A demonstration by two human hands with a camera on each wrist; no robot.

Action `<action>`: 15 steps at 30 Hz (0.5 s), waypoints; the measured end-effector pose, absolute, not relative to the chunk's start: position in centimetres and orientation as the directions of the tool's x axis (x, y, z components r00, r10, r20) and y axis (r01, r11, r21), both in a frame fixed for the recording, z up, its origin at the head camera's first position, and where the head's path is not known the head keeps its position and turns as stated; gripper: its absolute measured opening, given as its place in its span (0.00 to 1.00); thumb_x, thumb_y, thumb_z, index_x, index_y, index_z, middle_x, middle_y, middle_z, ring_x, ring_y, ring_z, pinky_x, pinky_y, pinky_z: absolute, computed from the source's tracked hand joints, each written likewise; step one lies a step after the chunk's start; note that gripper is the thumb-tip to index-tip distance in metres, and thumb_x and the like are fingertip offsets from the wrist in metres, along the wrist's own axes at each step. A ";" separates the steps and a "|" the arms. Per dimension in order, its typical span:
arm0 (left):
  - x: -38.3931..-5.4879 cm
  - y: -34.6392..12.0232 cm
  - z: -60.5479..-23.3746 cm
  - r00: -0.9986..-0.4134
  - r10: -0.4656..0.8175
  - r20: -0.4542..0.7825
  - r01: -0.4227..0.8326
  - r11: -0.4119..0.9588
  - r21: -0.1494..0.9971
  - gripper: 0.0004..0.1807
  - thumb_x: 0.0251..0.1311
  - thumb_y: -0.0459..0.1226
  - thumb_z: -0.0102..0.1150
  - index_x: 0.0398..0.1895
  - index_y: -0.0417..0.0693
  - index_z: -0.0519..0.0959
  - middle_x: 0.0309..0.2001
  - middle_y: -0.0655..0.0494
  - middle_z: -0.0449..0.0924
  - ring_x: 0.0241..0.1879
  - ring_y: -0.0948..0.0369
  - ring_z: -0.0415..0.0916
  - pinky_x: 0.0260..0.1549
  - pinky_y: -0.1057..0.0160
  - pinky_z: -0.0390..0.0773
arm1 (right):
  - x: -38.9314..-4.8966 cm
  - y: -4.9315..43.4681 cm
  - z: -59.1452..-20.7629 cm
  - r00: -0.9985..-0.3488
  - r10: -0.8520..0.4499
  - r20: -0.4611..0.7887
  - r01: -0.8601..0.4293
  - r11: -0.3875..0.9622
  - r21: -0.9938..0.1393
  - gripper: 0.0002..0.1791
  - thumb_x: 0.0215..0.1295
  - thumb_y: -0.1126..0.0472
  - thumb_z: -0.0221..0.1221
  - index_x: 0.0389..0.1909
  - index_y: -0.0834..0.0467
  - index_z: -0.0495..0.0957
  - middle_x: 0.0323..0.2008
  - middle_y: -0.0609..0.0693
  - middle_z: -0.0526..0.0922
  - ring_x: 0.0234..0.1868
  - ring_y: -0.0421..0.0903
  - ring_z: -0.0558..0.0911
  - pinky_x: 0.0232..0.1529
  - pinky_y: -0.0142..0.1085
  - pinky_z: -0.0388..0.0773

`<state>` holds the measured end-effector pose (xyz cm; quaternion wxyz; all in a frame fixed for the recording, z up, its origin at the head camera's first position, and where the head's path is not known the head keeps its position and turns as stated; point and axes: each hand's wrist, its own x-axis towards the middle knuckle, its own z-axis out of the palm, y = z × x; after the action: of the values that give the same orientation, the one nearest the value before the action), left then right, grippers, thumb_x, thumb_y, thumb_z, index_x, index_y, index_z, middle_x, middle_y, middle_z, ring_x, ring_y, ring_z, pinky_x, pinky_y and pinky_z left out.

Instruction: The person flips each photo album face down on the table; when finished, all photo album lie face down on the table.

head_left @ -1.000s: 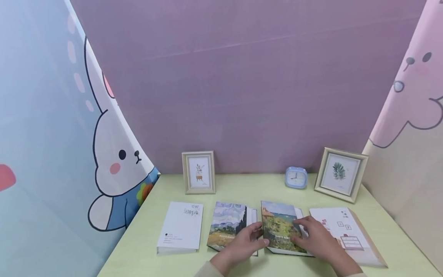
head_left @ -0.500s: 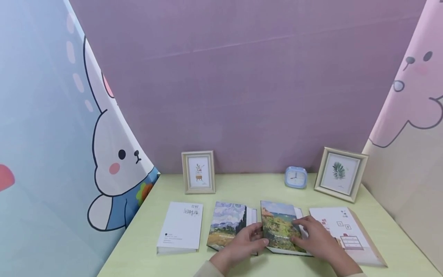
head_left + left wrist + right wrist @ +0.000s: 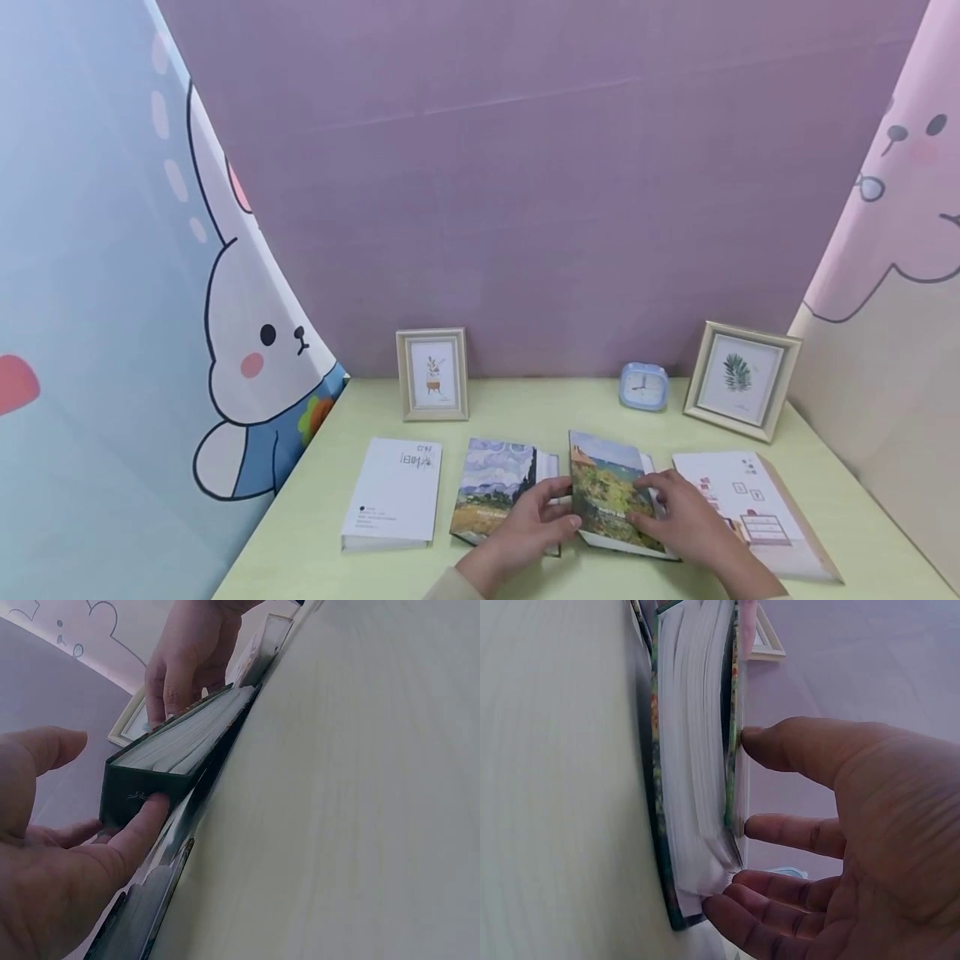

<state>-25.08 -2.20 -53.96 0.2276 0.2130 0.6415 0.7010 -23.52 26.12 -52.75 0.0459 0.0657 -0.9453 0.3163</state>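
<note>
A photo album with a coastal painting on its cover (image 3: 607, 483) lies between both hands, its spine side tilted up. My left hand (image 3: 534, 523) touches its dark green spine (image 3: 139, 791) with nearly straight fingertips, thumb held apart. From the other side my right hand (image 3: 686, 521) rests on it: in the right wrist view the thumb (image 3: 780, 746) and one finger touch the cover, and the other fingertips reach the page edges (image 3: 694, 750). Partly behind my left hand is a second album with a cypress landscape (image 3: 491, 483).
A white album (image 3: 393, 492) lies at the left and a white book with furniture drawings (image 3: 750, 508) at the right. Toward the back stand two picture frames, left (image 3: 432, 375) and right (image 3: 742, 379), and a blue alarm clock (image 3: 643, 387). The pale table (image 3: 300, 567) meets a purple curtain.
The coastal album's spine side has risen slightly, tilting the cover. My hands keep nearly the same places on it. The head view has shifted a little.
</note>
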 end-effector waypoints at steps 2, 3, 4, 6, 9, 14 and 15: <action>-25.1 -2.2 -53.9 -0.813 0.582 0.008 -0.056 -0.092 0.994 0.34 0.73 0.35 0.63 0.78 0.40 0.62 0.74 0.44 0.67 0.69 0.48 0.72 0.59 0.57 0.82 | -23.5 25.9 -52.7 -0.988 -0.089 0.123 -0.146 0.777 -0.612 0.31 0.53 0.44 0.78 0.55 0.54 0.84 0.49 0.51 0.80 0.42 0.44 0.80 0.36 0.41 0.81; -25.1 -2.2 -53.9 -0.819 0.574 0.002 -0.062 -0.092 0.994 0.34 0.73 0.35 0.63 0.78 0.41 0.62 0.74 0.45 0.67 0.69 0.48 0.72 0.59 0.57 0.82 | -23.4 25.8 -52.6 -0.989 -0.087 0.119 -0.143 0.770 -0.622 0.31 0.54 0.44 0.78 0.55 0.54 0.84 0.50 0.52 0.80 0.43 0.45 0.81 0.37 0.42 0.81; -25.1 -2.2 -53.9 -0.823 0.568 -0.001 -0.066 -0.094 0.993 0.34 0.72 0.35 0.64 0.78 0.41 0.63 0.74 0.46 0.66 0.69 0.49 0.72 0.58 0.57 0.82 | -23.4 25.7 -52.6 -0.990 -0.086 0.112 -0.138 0.760 -0.635 0.31 0.55 0.44 0.78 0.56 0.55 0.84 0.51 0.52 0.80 0.44 0.46 0.81 0.38 0.42 0.82; -25.1 -2.2 -53.9 -0.830 0.558 -0.014 -0.079 -0.092 0.993 0.35 0.71 0.34 0.65 0.78 0.42 0.63 0.74 0.46 0.66 0.67 0.49 0.74 0.57 0.57 0.83 | -23.2 25.5 -52.4 -0.992 -0.079 0.100 -0.125 0.746 -0.654 0.31 0.55 0.44 0.78 0.56 0.55 0.84 0.52 0.54 0.80 0.46 0.48 0.82 0.40 0.44 0.83; -25.1 -2.1 -54.0 -0.835 0.550 -0.013 -0.081 -0.099 0.992 0.35 0.70 0.33 0.66 0.77 0.43 0.64 0.73 0.46 0.66 0.65 0.49 0.76 0.55 0.56 0.84 | -23.1 25.3 -52.4 -0.994 -0.072 0.085 -0.111 0.738 -0.666 0.31 0.56 0.44 0.77 0.56 0.55 0.83 0.54 0.55 0.79 0.48 0.50 0.83 0.41 0.46 0.84; -25.0 -2.1 -53.9 -0.838 0.545 0.012 -0.069 -0.128 0.989 0.35 0.70 0.33 0.66 0.78 0.44 0.63 0.72 0.46 0.66 0.64 0.49 0.76 0.54 0.55 0.85 | -23.0 25.1 -52.4 -0.990 -0.086 0.112 -0.139 0.733 -0.666 0.29 0.57 0.45 0.77 0.55 0.55 0.84 0.56 0.55 0.79 0.48 0.51 0.83 0.42 0.46 0.85; -24.9 -2.1 -53.9 -0.839 0.544 0.016 -0.067 -0.133 0.989 0.35 0.70 0.33 0.65 0.78 0.44 0.63 0.73 0.46 0.65 0.65 0.48 0.76 0.54 0.55 0.85 | -23.0 25.1 -52.4 -0.987 -0.096 0.125 -0.156 0.732 -0.663 0.28 0.57 0.45 0.77 0.54 0.55 0.84 0.56 0.55 0.79 0.48 0.50 0.83 0.42 0.45 0.85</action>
<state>-24.94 -2.07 -53.92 0.2098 0.1908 0.6241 0.7281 -23.04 25.07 -52.36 0.0411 0.0677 -0.9298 0.3595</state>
